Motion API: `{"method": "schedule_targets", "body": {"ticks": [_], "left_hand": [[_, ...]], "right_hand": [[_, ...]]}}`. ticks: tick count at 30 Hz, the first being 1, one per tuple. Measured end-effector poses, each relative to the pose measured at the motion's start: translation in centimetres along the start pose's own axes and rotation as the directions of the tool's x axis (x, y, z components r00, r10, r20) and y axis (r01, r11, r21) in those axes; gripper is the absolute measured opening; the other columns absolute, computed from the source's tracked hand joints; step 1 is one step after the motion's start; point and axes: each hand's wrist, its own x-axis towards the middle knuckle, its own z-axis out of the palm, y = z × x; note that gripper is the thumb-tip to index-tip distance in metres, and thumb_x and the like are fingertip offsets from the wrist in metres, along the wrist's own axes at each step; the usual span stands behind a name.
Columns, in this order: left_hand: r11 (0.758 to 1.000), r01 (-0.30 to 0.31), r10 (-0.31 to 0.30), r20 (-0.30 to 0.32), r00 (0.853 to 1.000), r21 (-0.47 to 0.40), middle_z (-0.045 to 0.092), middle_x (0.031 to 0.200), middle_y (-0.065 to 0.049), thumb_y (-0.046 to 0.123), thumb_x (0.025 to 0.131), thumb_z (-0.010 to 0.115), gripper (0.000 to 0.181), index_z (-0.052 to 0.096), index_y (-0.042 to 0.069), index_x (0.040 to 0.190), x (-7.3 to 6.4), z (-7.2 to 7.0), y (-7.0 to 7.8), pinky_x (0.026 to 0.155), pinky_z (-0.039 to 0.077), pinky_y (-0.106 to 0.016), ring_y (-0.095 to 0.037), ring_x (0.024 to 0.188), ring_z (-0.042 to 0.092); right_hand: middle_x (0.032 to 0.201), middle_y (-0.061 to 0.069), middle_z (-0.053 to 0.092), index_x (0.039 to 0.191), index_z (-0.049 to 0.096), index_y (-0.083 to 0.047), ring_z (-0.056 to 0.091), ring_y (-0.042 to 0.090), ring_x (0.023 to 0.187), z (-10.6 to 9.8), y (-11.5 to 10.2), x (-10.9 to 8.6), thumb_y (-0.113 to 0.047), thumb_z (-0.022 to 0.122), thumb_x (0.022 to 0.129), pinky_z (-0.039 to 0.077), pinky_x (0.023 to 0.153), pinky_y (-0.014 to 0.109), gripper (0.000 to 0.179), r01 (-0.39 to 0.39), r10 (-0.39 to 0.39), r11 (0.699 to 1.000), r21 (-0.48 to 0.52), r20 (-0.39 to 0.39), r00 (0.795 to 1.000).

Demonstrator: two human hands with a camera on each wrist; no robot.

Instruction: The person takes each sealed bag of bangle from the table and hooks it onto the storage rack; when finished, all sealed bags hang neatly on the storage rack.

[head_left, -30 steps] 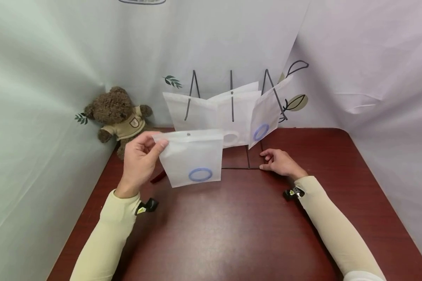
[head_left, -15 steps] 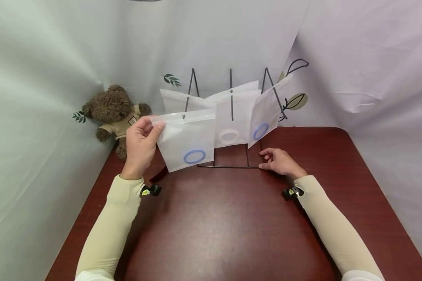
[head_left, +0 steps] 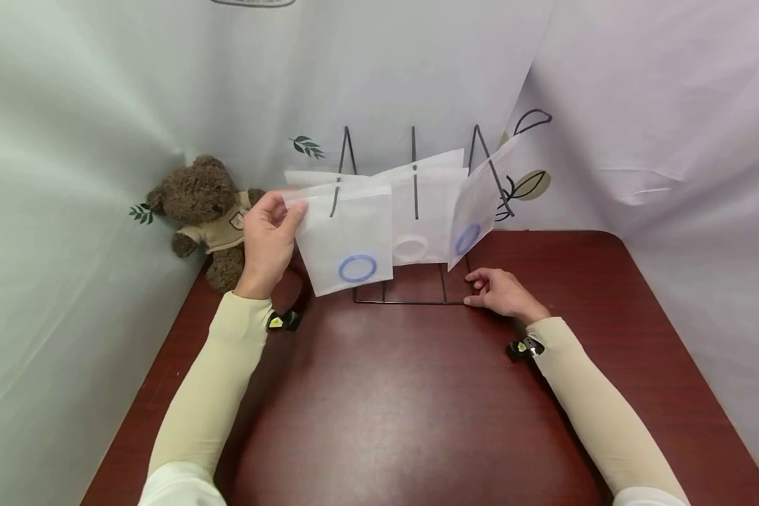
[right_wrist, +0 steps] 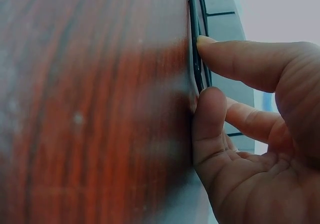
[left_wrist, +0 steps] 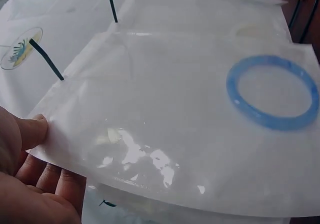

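Note:
My left hand [head_left: 267, 235] pinches the upper left corner of a frosted zip bag [head_left: 329, 239] between thumb and fingers. Inside the bag lies a blue bangle [left_wrist: 272, 92]. In the left wrist view, a hook [left_wrist: 46, 58] of the rack meets the bag close to its top edge. The black wire display rack [head_left: 411, 303] stands on the table, its hooks rising at the back. My right hand [head_left: 502, 292] holds the front right corner of the rack's base; in the right wrist view, the thumb and index fingertip [right_wrist: 206, 41] are at the wire.
On the middle hook hangs a bag [head_left: 426, 211] with a white ring in it, and on the right one a bag [head_left: 477, 197] with a blue ring. A teddy bear [head_left: 205, 204] sits at the back left. White cloth [head_left: 379, 63] closes off the back and sides.
My left hand has raised the bag and moved it back to the left hook, so it overlaps the bag behind. The right hand has stayed at the rack's corner.

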Motion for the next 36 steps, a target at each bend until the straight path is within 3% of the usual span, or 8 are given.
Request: {"method": "schedule_targets", "body": {"ticks": [10,16,24,32,36], "left_hand": [[1.000,0.004,-0.005,-0.088,0.996,-0.006,0.078,0.102,-0.001,0.012,0.099,0.075,0.008,0.076,0.008,0.106,3.0,0.8,-0.7,0.079,0.058,-0.022,-0.010,0.090,0.074],[1.000,0.018,-0.017,-0.119,0.993,0.008,0.078,0.105,-0.003,0.011,0.099,0.075,0.008,0.077,0.009,0.106,3.8,0.9,-1.0,0.081,0.058,-0.022,-0.010,0.093,0.074],[1.000,0.020,-0.019,-0.113,0.993,0.011,0.078,0.109,-0.006,0.013,0.099,0.074,0.012,0.075,0.009,0.110,3.3,0.3,-1.1,0.082,0.059,-0.022,-0.010,0.094,0.075],[0.999,0.030,-0.026,-0.114,0.993,0.033,0.077,0.102,0.004,0.017,0.098,0.076,0.019,0.073,0.011,0.116,2.0,-1.1,-1.3,0.083,0.058,-0.020,-0.009,0.097,0.074],[0.998,0.047,-0.050,-0.115,0.992,-0.032,0.078,0.105,-0.002,0.015,0.099,0.074,0.020,0.071,0.006,0.117,0.9,-2.1,-1.6,0.087,0.059,-0.021,-0.013,0.096,0.075]], "right_hand": [[0.108,0.012,0.067,0.132,0.069,-0.005,0.062,0.017,0.082,0.2,-0.3,0.6,-0.024,0.086,0.087,0.049,0.078,0.033,0.052,0.004,-0.004,1.000,0.002,0.004,1.000],[0.105,0.011,0.067,0.130,0.070,-0.005,0.061,0.019,0.086,0.5,-0.4,0.9,-0.025,0.087,0.087,0.048,0.081,0.034,0.050,0.027,-0.027,1.000,-0.013,0.003,1.000],[0.105,0.011,0.067,0.130,0.070,-0.006,0.062,0.019,0.086,0.5,-0.5,0.9,-0.025,0.087,0.087,0.048,0.082,0.035,0.050,0.029,-0.029,1.000,-0.008,0.005,1.000],[0.105,0.011,0.067,0.130,0.071,-0.006,0.062,0.017,0.084,0.3,-0.6,0.8,-0.024,0.087,0.086,0.048,0.080,0.033,0.050,0.028,-0.028,1.000,-0.002,0.003,1.000],[0.104,0.010,0.067,0.129,0.071,-0.006,0.062,0.017,0.083,0.1,-0.4,0.7,-0.025,0.087,0.086,0.048,0.079,0.033,0.050,0.030,-0.030,0.999,-0.013,0.000,1.000]]}}
